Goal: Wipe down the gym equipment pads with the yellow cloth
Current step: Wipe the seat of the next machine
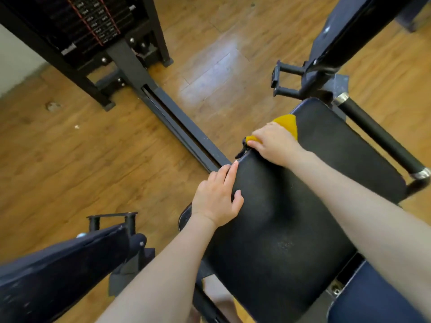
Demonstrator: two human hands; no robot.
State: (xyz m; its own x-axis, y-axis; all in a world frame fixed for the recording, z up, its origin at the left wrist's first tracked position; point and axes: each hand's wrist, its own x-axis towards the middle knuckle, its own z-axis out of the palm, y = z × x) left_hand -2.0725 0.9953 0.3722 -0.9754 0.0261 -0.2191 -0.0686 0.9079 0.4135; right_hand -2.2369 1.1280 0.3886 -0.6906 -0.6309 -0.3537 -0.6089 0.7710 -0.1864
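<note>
- The right hand (pixel 275 145) is pressing the yellow cloth (pixel 288 123) flat onto the far left edge of the black seat pad (pixel 303 206), fingers spread over it and clamped down, only a corner of cloth peeking out beyond the knuckles.
- The left hand (pixel 217 199) is bracing the pad's near left edge, fingers curled loosely over the rim, holding nothing.
- That cloth is looking soft, light and limp; I'd say it's going to bunch unless it's pinned under a flat palm, as it is here.
- The pad is looking firm with slick vinyl, so the cloth should be sliding easily.
- The pad's long axis is running from the person away toward the upright frame (pixel 345 31); the cloth's free corner is pointing that same way.
</note>
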